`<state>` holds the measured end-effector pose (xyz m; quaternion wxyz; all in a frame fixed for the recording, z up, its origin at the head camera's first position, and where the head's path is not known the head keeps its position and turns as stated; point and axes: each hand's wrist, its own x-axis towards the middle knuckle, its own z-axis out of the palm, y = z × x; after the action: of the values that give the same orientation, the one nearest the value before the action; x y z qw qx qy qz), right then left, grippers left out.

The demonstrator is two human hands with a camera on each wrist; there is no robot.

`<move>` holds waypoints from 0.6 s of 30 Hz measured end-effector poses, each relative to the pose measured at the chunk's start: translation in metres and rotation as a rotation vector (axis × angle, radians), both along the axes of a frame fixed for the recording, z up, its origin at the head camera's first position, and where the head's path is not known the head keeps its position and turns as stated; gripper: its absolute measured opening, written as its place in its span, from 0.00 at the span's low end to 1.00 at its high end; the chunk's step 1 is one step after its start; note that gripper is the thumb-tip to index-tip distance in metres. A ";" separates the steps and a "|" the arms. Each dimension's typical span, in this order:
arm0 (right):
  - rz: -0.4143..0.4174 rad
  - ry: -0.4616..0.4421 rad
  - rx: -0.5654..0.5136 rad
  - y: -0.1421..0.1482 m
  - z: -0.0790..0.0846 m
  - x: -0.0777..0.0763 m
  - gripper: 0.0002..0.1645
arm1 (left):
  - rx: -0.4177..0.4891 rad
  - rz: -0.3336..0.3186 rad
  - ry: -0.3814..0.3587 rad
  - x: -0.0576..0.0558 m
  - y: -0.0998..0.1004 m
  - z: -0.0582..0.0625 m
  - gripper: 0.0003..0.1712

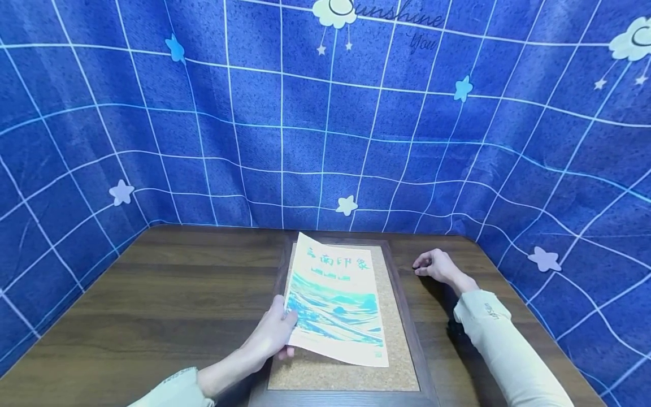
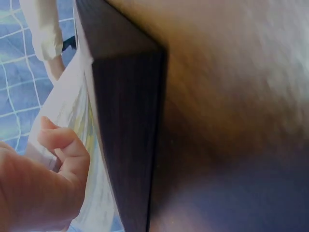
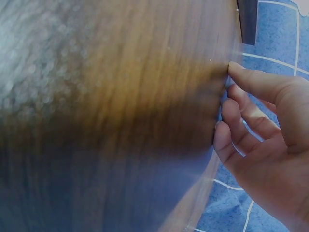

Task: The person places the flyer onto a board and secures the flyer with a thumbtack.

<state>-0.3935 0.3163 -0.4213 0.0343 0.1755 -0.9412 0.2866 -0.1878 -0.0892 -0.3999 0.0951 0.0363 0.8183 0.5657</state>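
Note:
A printed sheet (image 1: 338, 308), white with green Chinese characters over a blue-green wavy landscape, lies tilted above a cork board (image 1: 402, 339) in a dark frame. My left hand (image 1: 274, 330) pinches the sheet's lower left edge, thumb on top and fingers underneath. In the left wrist view that hand (image 2: 53, 179) shows beside the dark frame (image 2: 125, 121), the sheet behind it. Right of the board, my right hand (image 1: 439, 267) has its fingertips down at the tabletop. In the right wrist view its fingers (image 3: 231, 113) are loosely bent, with nothing visible between them and the thumb.
A dark wood-grain table (image 1: 168, 294) carries the board and stretches to both sides of it. Behind and around it hangs a blue curtain (image 1: 305, 147) with white grid lines, stars and clouds. Light sleeves cover both forearms.

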 end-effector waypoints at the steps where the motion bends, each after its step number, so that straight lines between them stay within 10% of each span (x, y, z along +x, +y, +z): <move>1: -0.003 -0.004 -0.003 0.000 0.000 0.000 0.07 | 0.007 -0.015 -0.005 0.001 0.001 0.000 0.14; 18: 0.081 0.026 -0.075 0.007 -0.004 -0.003 0.05 | 0.041 -0.129 -0.026 0.003 0.003 -0.002 0.20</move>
<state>-0.3965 0.3231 -0.4249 0.0414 0.2159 -0.9214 0.3206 -0.1847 -0.0859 -0.4019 0.1413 0.0836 0.8013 0.5753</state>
